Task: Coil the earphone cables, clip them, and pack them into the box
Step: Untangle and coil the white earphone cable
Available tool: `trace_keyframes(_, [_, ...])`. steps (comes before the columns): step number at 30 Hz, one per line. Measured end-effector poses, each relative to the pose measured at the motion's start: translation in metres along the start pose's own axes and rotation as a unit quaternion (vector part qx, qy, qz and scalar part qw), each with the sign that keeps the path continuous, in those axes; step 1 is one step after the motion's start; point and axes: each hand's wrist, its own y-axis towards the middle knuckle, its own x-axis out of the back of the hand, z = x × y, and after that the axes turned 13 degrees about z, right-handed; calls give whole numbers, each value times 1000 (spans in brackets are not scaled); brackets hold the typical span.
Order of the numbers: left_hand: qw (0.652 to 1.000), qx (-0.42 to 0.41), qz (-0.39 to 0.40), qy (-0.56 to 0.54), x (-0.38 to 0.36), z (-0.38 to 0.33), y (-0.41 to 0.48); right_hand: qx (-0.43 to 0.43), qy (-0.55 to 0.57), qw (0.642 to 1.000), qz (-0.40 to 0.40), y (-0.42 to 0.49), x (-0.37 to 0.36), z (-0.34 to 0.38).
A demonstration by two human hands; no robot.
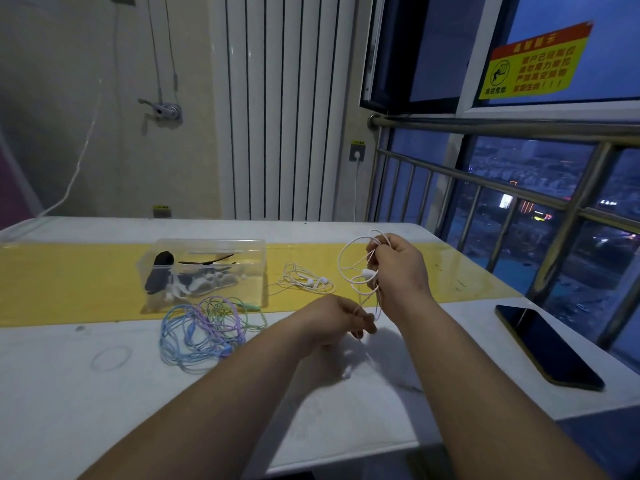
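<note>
Table carries a clear plastic box with tangled pastel earphone cables just before it. Right hand, raised right of the box, grips looped white earphone cable; left hand, lower, pinches its trailing length.

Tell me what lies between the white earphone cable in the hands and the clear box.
A second, loose white earphone set lies on the yellow strip between the held cable and the clear box. It lies flat, so a lifted carry would likely pass over it.
</note>
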Motion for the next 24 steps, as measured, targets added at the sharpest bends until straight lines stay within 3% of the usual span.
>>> trace_keyframes(7, [994, -55, -96, -25, 24, -3, -3, -3, 11, 997, -76, 2, 7, -4])
trace_keyframes(12, [981, -129, -98, -102, 43, -25, -16, -9, 12, 992, -127, 5, 3, -9])
trace_keyframes(24, [957, -185, -218, -47, 98, -52, -68, 0, 169, 984, -54, 6, -67, 22])
